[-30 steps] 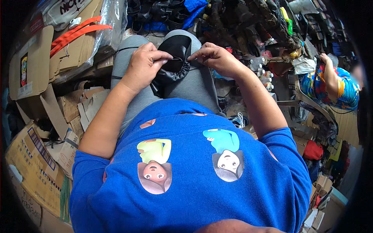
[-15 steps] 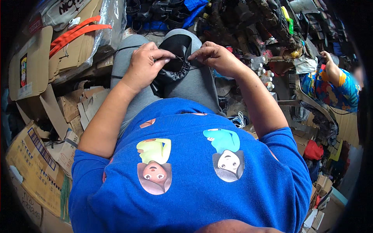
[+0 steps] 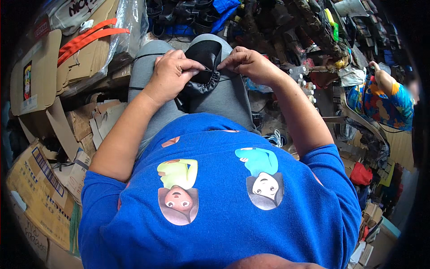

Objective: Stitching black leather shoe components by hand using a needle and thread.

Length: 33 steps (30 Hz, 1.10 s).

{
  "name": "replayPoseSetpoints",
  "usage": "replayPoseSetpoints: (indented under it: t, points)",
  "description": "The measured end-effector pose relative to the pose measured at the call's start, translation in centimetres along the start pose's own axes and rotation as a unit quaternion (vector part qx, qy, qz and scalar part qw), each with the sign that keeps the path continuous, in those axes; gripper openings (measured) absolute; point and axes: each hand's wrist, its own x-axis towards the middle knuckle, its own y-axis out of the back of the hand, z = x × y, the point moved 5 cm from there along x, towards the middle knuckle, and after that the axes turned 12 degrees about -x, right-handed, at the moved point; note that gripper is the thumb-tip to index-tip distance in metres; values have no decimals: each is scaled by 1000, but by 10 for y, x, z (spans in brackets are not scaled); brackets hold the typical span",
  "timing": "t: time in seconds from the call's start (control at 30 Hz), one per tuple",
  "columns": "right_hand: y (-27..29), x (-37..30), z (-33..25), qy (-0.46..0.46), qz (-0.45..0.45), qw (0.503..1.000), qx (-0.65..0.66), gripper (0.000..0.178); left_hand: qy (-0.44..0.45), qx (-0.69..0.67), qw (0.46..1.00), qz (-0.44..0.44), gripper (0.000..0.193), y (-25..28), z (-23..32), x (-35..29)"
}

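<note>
A black shoe upper (image 3: pixel 204 67) with a gathered, puckered edge lies on my lap, over my grey trousers (image 3: pixel 233 96). My left hand (image 3: pixel 172 71) pinches its rim from the left, fingers curled over the edge. My right hand (image 3: pixel 248 62) pinches the same rim from the right, fingertips almost touching those of the left hand. A thin dark thread (image 3: pixel 143 56) runs leftward across my left thigh. The lower part of the black piece is hidden under my left hand.
Flattened cardboard boxes (image 3: pixel 40 134) pile up at my left, with orange straps (image 3: pixel 87 38) on a plastic-wrapped box. Black shoe parts and tools (image 3: pixel 286 22) crowd the floor ahead. Another person in a colourful shirt (image 3: pixel 380 101) sits at the right.
Both hands stay on the black piece; the fingertips have shifted slightly along its rim, closer together.
</note>
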Motion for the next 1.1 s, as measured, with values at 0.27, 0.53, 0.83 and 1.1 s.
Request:
replayPoseSetpoints:
  t: [0.27, 0.53, 0.83, 1.1]
  points:
    - [-6, 4, 6, 41, -32, 998, 32, 26, 45, -113, 991, -51, 18, -10, -5, 13]
    - [-9, -9, 7, -51, -7, 992, 115, 26, 60, -49, 996, -39, 24, 6, 14, -2]
    - [-21, 1, 5, -50, 11, 975, 216, 16, 206, -100, 973, 1, 19, -16, -5, -1]
    - [-9, 14, 4, 8, 21, 997, 67, 11, 86, -83, 993, -16, 12, -14, -4, 8]
